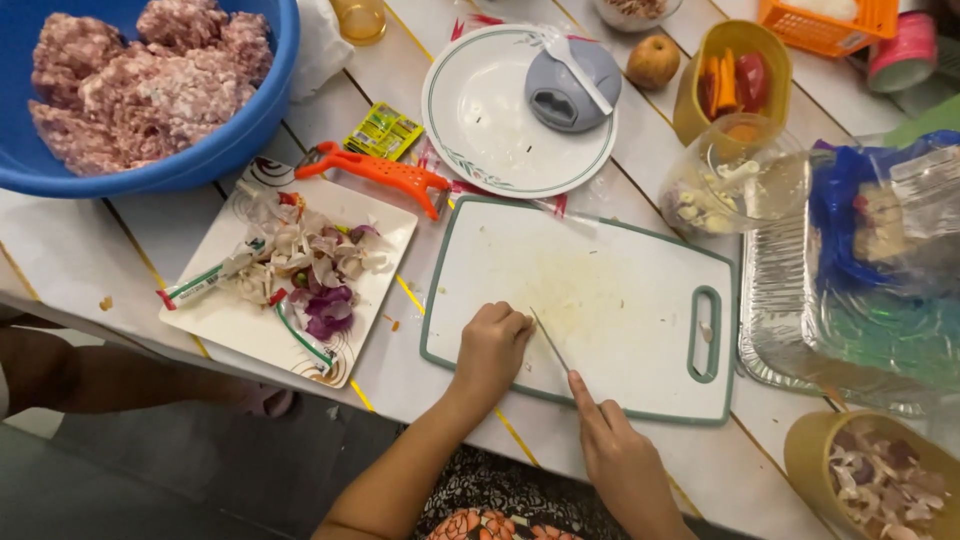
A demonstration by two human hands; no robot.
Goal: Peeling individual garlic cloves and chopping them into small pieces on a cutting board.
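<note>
Knife sits pinched in the right hand near the cutting board's front edge, so the curled left hand should tuck fingers away.

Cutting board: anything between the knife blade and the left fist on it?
Nothing visible. The knife in the right hand lies just right of the closed left hand, with only bare cutting board between them. Whatever the fist covers is hidden.
</note>
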